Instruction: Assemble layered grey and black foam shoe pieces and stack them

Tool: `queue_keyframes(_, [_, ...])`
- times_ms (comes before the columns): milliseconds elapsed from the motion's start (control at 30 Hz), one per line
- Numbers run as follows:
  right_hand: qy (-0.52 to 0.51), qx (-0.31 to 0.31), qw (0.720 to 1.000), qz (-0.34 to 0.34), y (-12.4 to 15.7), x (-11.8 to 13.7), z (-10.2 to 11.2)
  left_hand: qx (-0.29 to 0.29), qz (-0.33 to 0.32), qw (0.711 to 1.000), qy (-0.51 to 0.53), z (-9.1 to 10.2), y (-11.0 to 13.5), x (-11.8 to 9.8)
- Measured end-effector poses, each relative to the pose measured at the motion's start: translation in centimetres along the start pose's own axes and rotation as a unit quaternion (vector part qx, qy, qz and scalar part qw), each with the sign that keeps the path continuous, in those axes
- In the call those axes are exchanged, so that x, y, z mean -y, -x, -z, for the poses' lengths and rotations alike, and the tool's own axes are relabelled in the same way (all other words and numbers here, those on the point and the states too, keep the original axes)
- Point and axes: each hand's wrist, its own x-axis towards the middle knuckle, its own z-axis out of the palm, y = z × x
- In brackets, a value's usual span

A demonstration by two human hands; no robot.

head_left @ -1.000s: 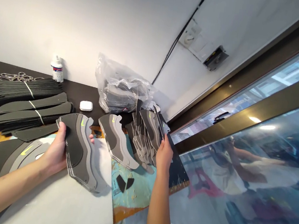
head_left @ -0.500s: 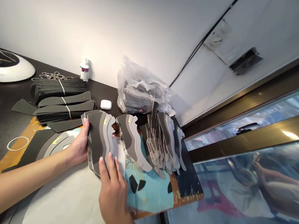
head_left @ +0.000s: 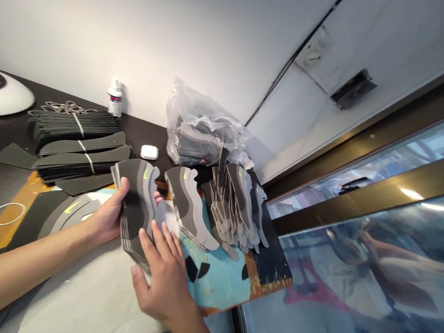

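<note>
My left hand (head_left: 107,216) grips a stack of grey shoe-upper pieces (head_left: 137,198) with a yellow-green swoosh, thumb on top and fingers underneath. My right hand (head_left: 163,277) rests against the lower end of the same stack, fingers spread and slightly curled round its edge. To the right lies a second small stack of the same pieces (head_left: 187,208), and past it a fanned pile of several more (head_left: 237,204).
White paper sheet (head_left: 92,297) and a blue-orange mat (head_left: 222,282) lie under the hands. Bundled black cut pieces (head_left: 75,151), a small white case (head_left: 149,152), a white bottle (head_left: 115,97) and a plastic bag of parts (head_left: 201,136) sit behind. Glass panel (head_left: 352,295) at right.
My right hand left the fanned pile at the right and came down to the lower end of the stack held by my left hand. The view shifted left.
</note>
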Motion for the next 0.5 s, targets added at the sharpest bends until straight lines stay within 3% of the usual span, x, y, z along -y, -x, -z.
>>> queue_keyframes(33, [-0.003,-0.024,1.0,-0.004,-0.3,-1.0,1.0,-0.011,0.001,1.0,-0.006,0.0,0.0,0.0])
queue_keyframes(100, [0.035,-0.131,0.988,-0.068,-0.8,-4.2,3.3,-0.026,0.001,1.0,-0.016,0.1,-0.1,0.0])
queue_keyframes(167, [0.124,-0.233,0.944,-0.198,-1.1,-8.3,5.4,-0.027,0.003,0.999,-0.019,0.2,-0.3,0.1])
queue_keyframes(200, [0.157,-0.243,0.92,-0.263,-1.2,-10.4,6.3,-0.028,0.007,0.999,-0.019,0.2,-0.4,0.0])
queue_keyframes(267, [0.164,-0.193,0.902,-0.35,-1.1,-13.8,7.4,-0.041,0.016,0.999,-0.018,0.2,-0.6,0.0])
queue_keyframes(367, [0.087,-0.119,0.916,-0.372,-0.7,-16.5,7.8,-0.047,0.014,0.999,-0.011,0.2,-0.8,0.0])
queue_keyframes(500, [0.048,-0.15,0.916,-0.369,-0.1,-16.8,7.5,-0.04,0.002,0.999,-0.009,0.0,-0.7,0.0])
